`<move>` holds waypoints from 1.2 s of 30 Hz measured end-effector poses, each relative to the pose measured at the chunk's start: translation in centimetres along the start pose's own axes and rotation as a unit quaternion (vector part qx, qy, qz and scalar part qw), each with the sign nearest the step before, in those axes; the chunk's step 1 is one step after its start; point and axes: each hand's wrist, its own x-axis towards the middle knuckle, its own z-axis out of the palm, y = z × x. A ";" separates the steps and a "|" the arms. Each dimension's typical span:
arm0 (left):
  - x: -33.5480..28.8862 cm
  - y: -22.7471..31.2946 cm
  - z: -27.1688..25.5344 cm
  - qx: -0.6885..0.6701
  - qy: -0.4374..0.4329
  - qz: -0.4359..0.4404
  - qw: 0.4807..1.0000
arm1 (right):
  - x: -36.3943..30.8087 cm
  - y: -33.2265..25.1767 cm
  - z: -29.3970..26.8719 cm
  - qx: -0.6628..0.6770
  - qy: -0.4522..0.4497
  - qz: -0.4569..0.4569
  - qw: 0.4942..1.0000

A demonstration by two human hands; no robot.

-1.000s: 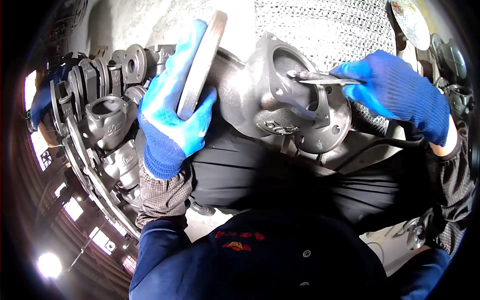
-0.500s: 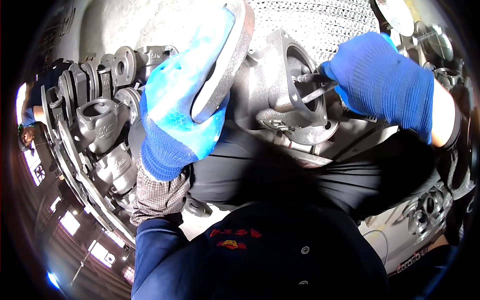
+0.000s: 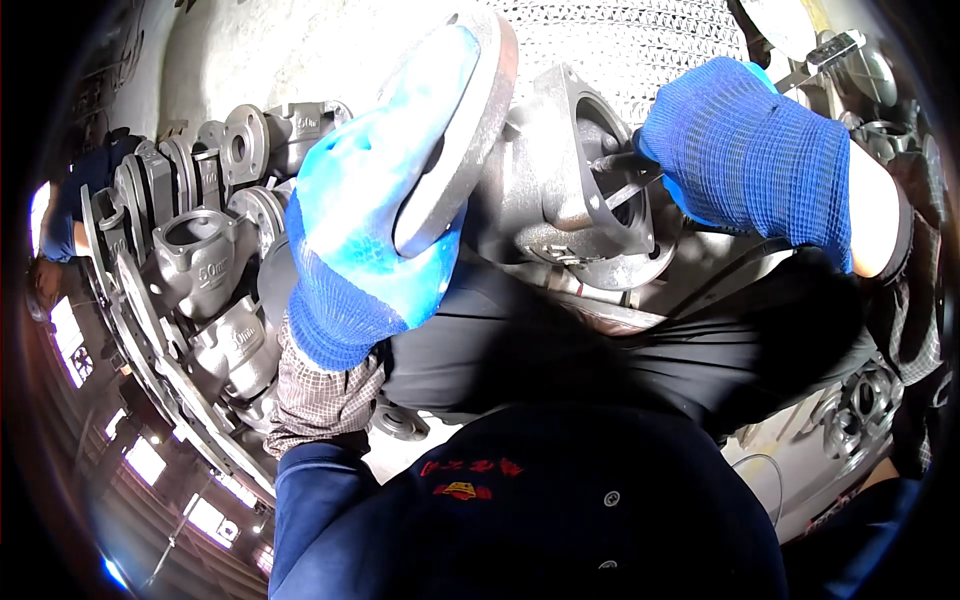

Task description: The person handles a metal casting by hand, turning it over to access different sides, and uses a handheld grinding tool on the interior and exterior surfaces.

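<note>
A grey cast-metal valve body (image 3: 545,185) lies on its side in front of me, its square opening turned toward the right. My left hand (image 3: 365,205), in a blue coated glove, is closed round its round end flange (image 3: 485,130). On the other side, my gloved right hand (image 3: 750,155) grips a tool with a slim metal shaft (image 3: 630,190) that reaches into the opening. The glove hides the tool's grip, so its exact kind cannot be told. A metal piece (image 3: 835,50) sticks out behind that hand; whether it belongs to the tool is unclear.
Several grey valve bodies (image 3: 205,265) are packed close together at the left. Perforated metal mesh (image 3: 630,40) lies beyond the work. More round castings (image 3: 855,410) are at the lower right. Another person's arm (image 3: 60,240) shows at the far left edge.
My right hand has shifted slightly left and away from me, and the tool shaft has tilted a little inside the opening. The left hand keeps its hold on the flange.
</note>
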 end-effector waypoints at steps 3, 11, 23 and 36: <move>-0.5 -0.2 -0.4 0.005 0.000 0.000 1.000 | -0.1 0.0 1.2 0.010 0.102 -0.003 0.995; 0.1 0.0 0.1 -0.028 0.003 0.007 1.000 | -0.7 -0.4 0.4 -0.005 0.058 0.031 0.998; 0.3 0.3 -0.1 -0.047 0.005 0.017 0.999 | -1.0 0.3 -1.3 -0.059 0.112 -0.016 0.992; 0.0 0.7 0.2 -0.003 0.013 0.009 1.000 | -0.9 -0.4 -0.3 -0.051 0.095 0.012 0.994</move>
